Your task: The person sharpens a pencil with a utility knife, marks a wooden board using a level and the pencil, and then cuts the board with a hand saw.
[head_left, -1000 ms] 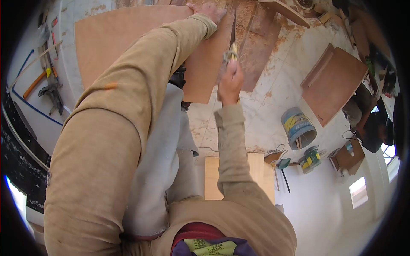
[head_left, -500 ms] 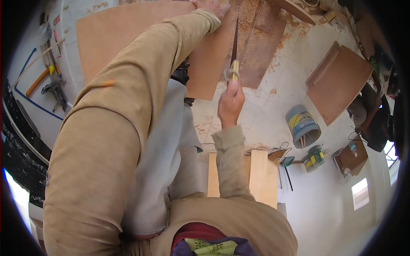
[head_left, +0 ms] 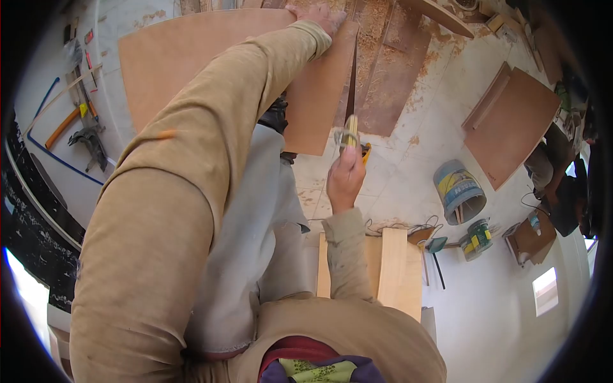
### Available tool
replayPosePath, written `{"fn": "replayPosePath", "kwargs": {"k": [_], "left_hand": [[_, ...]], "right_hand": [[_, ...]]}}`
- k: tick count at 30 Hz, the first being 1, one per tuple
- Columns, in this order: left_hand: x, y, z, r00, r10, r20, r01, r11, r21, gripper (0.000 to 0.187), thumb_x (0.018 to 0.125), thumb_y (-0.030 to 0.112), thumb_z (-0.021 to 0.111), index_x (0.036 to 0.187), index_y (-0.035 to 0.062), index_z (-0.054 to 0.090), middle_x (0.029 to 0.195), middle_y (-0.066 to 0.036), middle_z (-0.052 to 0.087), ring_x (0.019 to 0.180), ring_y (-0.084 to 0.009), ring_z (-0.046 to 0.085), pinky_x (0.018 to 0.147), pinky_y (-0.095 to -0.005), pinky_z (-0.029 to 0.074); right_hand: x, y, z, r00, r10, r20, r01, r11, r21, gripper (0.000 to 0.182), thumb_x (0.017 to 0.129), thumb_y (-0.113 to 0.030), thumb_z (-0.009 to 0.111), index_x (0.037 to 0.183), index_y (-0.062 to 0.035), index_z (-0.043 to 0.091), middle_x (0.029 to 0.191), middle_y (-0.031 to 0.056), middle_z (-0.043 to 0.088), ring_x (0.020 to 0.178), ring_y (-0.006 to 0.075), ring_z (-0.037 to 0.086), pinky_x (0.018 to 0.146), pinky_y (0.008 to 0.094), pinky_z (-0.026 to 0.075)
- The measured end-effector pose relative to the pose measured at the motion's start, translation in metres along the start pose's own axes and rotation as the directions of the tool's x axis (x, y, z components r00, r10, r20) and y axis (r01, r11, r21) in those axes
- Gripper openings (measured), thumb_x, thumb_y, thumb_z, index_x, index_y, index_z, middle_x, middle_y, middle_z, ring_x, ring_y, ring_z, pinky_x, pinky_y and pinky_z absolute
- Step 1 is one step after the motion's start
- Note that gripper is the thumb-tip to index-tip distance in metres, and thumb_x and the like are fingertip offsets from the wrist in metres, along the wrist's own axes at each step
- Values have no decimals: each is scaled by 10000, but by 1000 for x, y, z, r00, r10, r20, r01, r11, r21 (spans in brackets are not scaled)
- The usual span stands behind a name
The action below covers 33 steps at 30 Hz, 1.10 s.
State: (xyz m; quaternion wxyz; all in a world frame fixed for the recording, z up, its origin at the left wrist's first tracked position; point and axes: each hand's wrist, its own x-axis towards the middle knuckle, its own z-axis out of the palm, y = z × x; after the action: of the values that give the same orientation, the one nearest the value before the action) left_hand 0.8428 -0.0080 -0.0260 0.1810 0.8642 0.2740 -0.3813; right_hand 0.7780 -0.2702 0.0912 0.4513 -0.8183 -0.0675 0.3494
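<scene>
My right hand (head_left: 345, 179) is wrapped round the yellow handle of a handsaw (head_left: 352, 86), whose narrow blade points away from me along the right edge of a brown wooden panel (head_left: 204, 54). Flat on the panel's far right part lies my left hand (head_left: 321, 15), its fingers spread. A dark shoe (head_left: 275, 116) shows at the panel's near side. Beyond the blade are darker boards (head_left: 399, 76) strewn with sawdust.
Tools, among them a hammer (head_left: 89, 143) and an orange-handled tool (head_left: 62, 129), lie at left. At right are a brown board (head_left: 514, 124), a bucket (head_left: 458, 185), a green can (head_left: 476, 239) and a person (head_left: 555, 169). Pale planks (head_left: 393, 265) lie nearer me.
My right hand has drawn the saw back towards me, and more of its handle shows. My left hand stays on the panel. The whole view has shifted slightly.
</scene>
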Motion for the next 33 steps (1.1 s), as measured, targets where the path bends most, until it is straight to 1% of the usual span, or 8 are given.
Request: {"fn": "replayPosePath", "kwargs": {"k": [5, 8, 13, 17, 22, 25, 28, 33], "left_hand": [[-3, 3, -5, 998, -5, -58, 5, 1000, -12, 1133, 564, 128, 910, 1521, 318, 334, 1474, -114, 440, 1394, -379, 425, 1029, -875, 246], [34, -12, 34, 983, 30, -180, -44, 996, -75, 1116, 567, 130, 915, 1509, 308, 343, 1480, -124, 429, 1400, -388, 414, 1027, -868, 254], [-8, 8, -25, 999, 7, 52, -6, 1000, -6, 1102, 569, 136, 919, 1499, 280, 347, 1488, -130, 412, 1405, -393, 405, 1032, -855, 266], [-5, 8, -12, 1000, -10, 9, 10, 999, 45, 1087, 578, 147, 918, 1497, 278, 351, 1486, -120, 412, 1403, -396, 407, 1037, -848, 271], [-1, 3, -13, 1000, 4, -12, -3, 1000, 22, 1104, 597, 160, 906, 1524, 297, 323, 1506, -110, 392, 1408, -390, 401, 1039, -849, 265], [8, -1, 2, 997, 18, -78, -19, 1000, -18, 1126, 591, 160, 907, 1534, 290, 307, 1514, -110, 383, 1412, -391, 395, 1040, -849, 261], [-3, 4, -6, 999, 5, -38, -5, 1000, 6, 1139, 576, 151, 917, 1529, 283, 306, 1513, -114, 383, 1412, -391, 392, 1042, -850, 258], [-9, 7, -14, 1000, 10, 1, -10, 1000, 14, 1149, 562, 129, 930, 1518, 279, 310, 1505, -122, 395, 1407, -383, 398, 1044, -853, 251]], "right_hand": [[211, 6, 65, 973, -198, -116, 185, 976, -115, 385, 1055, -334, 477, 1029, 6, 656, 806, 258, 659, 723, 438, 617, 678, 468, 487], [174, 16, 58, 983, -161, -84, 158, 986, -49, 381, 1060, -320, 476, 1106, 9, 661, 857, 263, 673, 756, 414, 638, 703, 452, 496], [-26, 23, -2, 997, 73, -8, -73, 997, 19, 444, 1074, -272, 428, 1386, 19, 552, 1133, 201, 712, 1009, 249, 682, 907, 344, 506], [18, 4, 10, 1000, 20, -18, -21, 997, -70, 456, 1074, -300, 435, 1362, 20, 584, 1080, 199, 730, 975, 231, 699, 857, 358, 529], [204, 15, 73, 921, -317, -227, 255, 930, -264, 354, 1049, -317, 480, 1140, -30, 666, 858, 268, 694, 789, 487, 661, 710, 490, 536], [192, -28, 55, 990, 139, 35, -141, 988, 65, 355, 1049, -318, 476, 1226, -57, 640, 927, 269, 706, 854, 491, 666, 763, 480, 550], [189, -3, 57, 957, -276, -87, 258, 950, -173, 377, 1058, -312, 458, 1305, -65, 601, 968, 259, 707, 881, 452, 678, 783, 460, 543], [-2, -23, -7, 996, 81, 33, -77, 993, -91, 434, 1083, -269, 420, 1417, -18, 535, 1025, 222, 706, 839, 220, 667, 766, 360, 523]]}}
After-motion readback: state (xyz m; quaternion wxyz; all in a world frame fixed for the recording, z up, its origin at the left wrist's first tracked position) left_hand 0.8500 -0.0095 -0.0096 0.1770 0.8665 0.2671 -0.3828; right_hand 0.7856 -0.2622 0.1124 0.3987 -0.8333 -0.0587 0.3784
